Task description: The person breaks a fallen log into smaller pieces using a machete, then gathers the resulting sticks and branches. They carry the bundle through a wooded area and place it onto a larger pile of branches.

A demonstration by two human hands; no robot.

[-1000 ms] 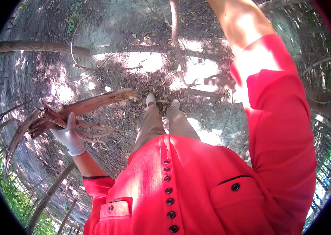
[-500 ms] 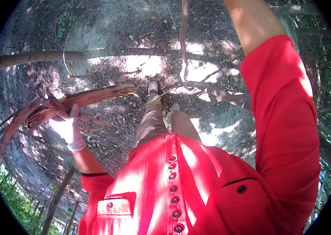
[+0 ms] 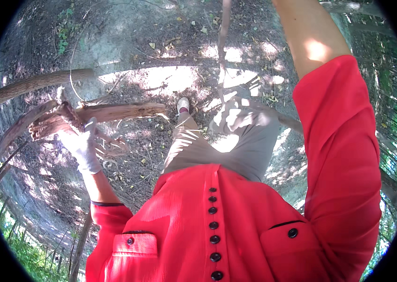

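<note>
In a white glove, my left hand [image 3: 82, 144] is closed around a bundle of broken wood at the left. A thick reddish-brown branch [image 3: 118, 112] with a splintered end points toward the middle of the view. A second, greyish branch [image 3: 20, 123] slants down to the left rim, and a short stub crosses both near my fingers. Thin root-like twigs [image 3: 112, 148] hang beside the glove. My right arm [image 3: 311, 40] reaches up and forward past the top edge, so the right hand is out of the picture.
A log [image 3: 38, 83] lies at the far left, near a thin curved vine [image 3: 72, 70]. Ahead stands or lies a slender pole [image 3: 223, 42], and another branch [image 3: 288, 123] runs to the right. Leaf-strewn ground is patched with sunlight. Trunks and green plants line the rim.
My right leg has come up and forward, the knee bent in a step. The wood in my left hand has shifted slightly. My right arm stays raised.
</note>
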